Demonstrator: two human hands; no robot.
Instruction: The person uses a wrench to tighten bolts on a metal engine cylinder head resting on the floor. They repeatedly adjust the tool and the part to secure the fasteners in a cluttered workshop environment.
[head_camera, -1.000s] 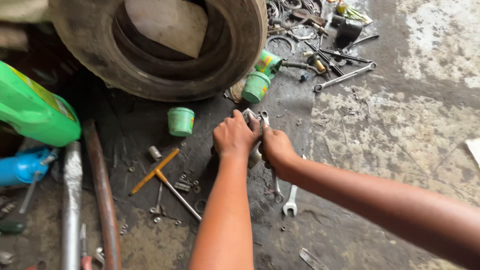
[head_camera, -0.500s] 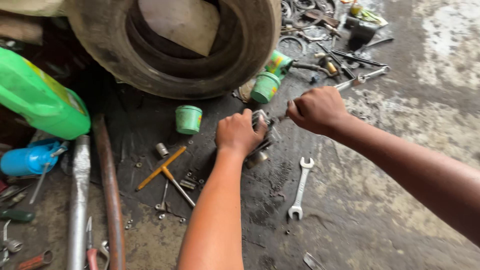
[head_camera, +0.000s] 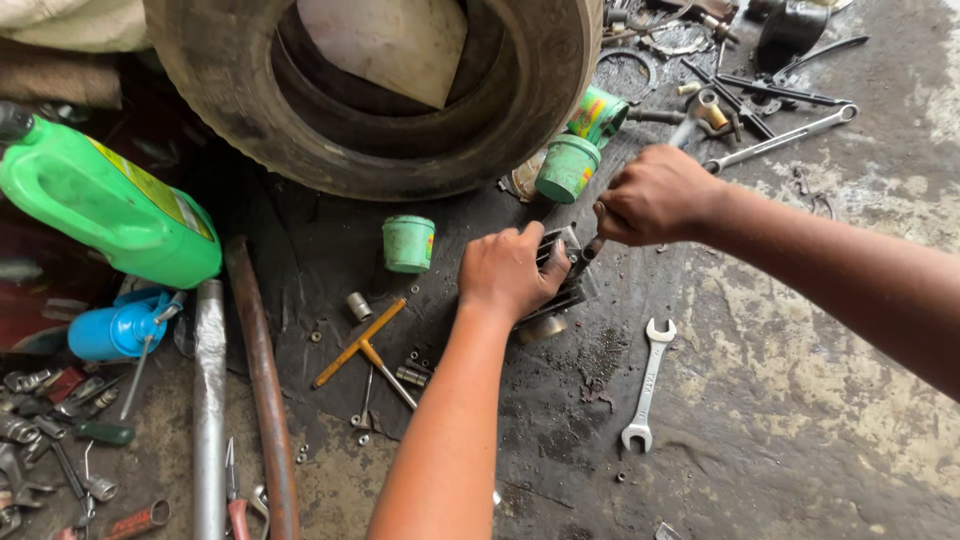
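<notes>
My left hand (head_camera: 512, 272) presses down on a dark finned metal engine part (head_camera: 562, 280) lying on the oily floor. My right hand (head_camera: 655, 195) is closed around a slim metal tool (head_camera: 590, 245) whose tip meets the part's upper right side; the far end of the tool is blurred. A double-ended spanner (head_camera: 648, 384) lies on the floor to the right of the part, below my right forearm.
A large tyre (head_camera: 380, 95) lies behind. Small green tubs (head_camera: 408, 243) (head_camera: 566, 168), a green jug (head_camera: 105, 205), a blue oil can (head_camera: 115, 328), two long pipes (head_camera: 262, 390), a T-handle wrench (head_camera: 365, 345), sockets and several loose tools surround the spot.
My right hand has lifted off the part and moved up and to the right, gripping the slim tool. The spanner it covered now lies exposed. My left hand stays on the part.
</notes>
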